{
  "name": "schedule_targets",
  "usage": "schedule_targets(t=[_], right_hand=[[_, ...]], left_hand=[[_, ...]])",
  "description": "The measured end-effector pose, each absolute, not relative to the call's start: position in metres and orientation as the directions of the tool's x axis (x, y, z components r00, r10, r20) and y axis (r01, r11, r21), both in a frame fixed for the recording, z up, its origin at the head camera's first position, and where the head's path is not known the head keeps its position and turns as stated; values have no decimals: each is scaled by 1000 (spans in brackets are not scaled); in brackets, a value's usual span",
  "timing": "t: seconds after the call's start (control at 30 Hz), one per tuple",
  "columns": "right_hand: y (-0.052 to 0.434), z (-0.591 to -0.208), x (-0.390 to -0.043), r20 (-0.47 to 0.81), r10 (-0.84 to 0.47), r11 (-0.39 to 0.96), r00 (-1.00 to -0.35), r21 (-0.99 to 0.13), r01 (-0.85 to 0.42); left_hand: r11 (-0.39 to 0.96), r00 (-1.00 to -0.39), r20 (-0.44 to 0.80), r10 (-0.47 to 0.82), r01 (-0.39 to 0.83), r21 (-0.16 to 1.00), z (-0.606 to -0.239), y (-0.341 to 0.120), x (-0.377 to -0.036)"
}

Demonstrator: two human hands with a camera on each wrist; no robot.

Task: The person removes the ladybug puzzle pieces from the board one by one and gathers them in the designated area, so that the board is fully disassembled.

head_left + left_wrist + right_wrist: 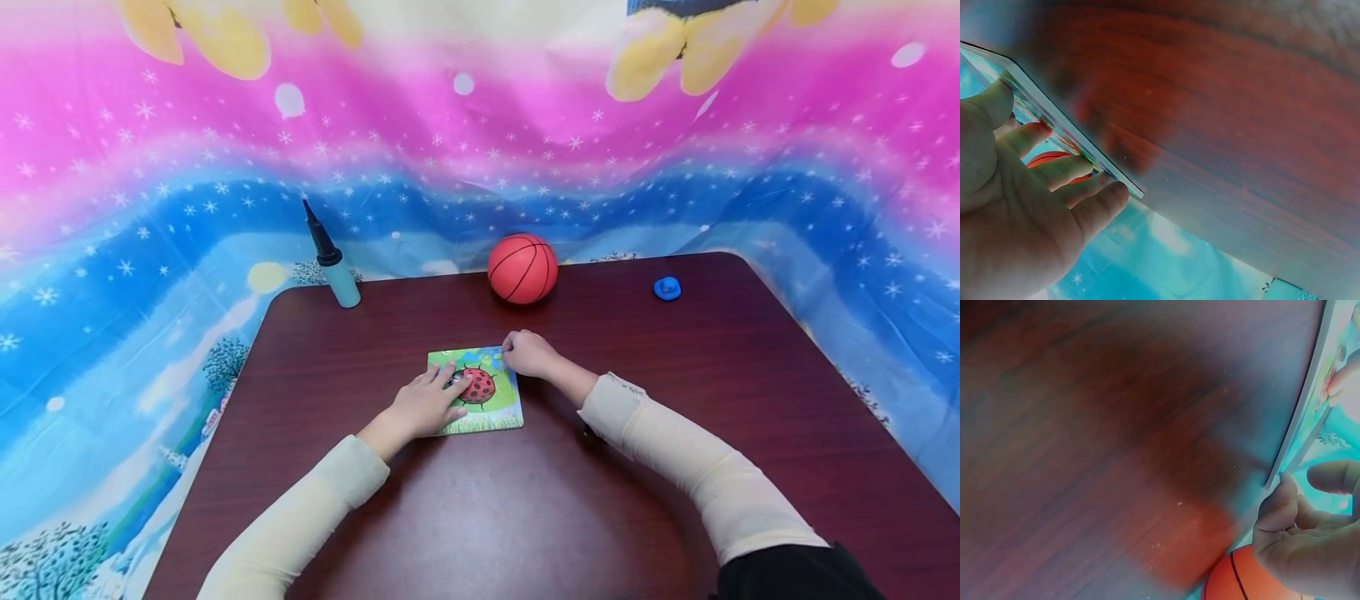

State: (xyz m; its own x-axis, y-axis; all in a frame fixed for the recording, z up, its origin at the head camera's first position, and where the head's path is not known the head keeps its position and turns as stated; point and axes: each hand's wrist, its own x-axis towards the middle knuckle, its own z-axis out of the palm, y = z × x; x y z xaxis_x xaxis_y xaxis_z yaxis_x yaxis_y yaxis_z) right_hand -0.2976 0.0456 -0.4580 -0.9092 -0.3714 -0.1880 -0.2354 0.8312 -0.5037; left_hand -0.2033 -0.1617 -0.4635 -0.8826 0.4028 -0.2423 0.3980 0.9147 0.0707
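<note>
Left hand: left hand (427,406) lies flat on the near-left part of the ladybird puzzle board (491,404), fingers (1060,170) straight and slightly spread, pressing it down onto the counter (675,375)
Right hand: right hand (528,352) is curled at the board's far-right corner; in the right wrist view the thumb (1275,506) touches the corner edge, the other fingers bent close by, so it looks like a light pinch on that corner
Board position: flat on the dark wood counter, in the middle, just in front of the person, well apart from the other things
Likely handling: thin, stiff, flat card or wood, probably light; the layered edge (1072,134) suggests a frame with loose pieces that could drop out if tipped
Surface: printed face looks smooth, and the polished counter may let it slide unless one hand bears down
Where to take hold: at a corner or along an edge, thumb under and fingers on top; keep it level
Basketball: orange basketball (522,267) at the far edge, behind the board
Pump: blue pump (333,260) standing far left
Small blue piece: small blue piece (667,288) far right, too small to tell what it is
</note>
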Motion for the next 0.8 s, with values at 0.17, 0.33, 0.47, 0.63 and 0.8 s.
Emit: schedule_targets(t=[0.17, 0.33, 0.47, 0.63, 0.8], right_hand=[[44, -457, -298, -207, -326, 803, -922, -576, -154], [38, -461, -291, -216, -327, 817, -920, -554, -160], [32, -462, -283, -109, -345, 885, -932, -369, -285], [29, -462, -278, -28, -387, 904, -922, -208, -373], [27, -462, -282, 5, -400, 900, -916, -184, -394]], left_hand=[[915, -884, -240, 400, 398, 61, -462, -162, -203], [917, -884, -251, 395, 396, 49, -461, -161, -203], [917, -885, -250, 393, 396, 42, -462, -160, -202], [918, -886, -247, 391, 396, 31, -461, -161, -202], [917, -886, -244, 395, 398, 38, -461, -162, -202]])
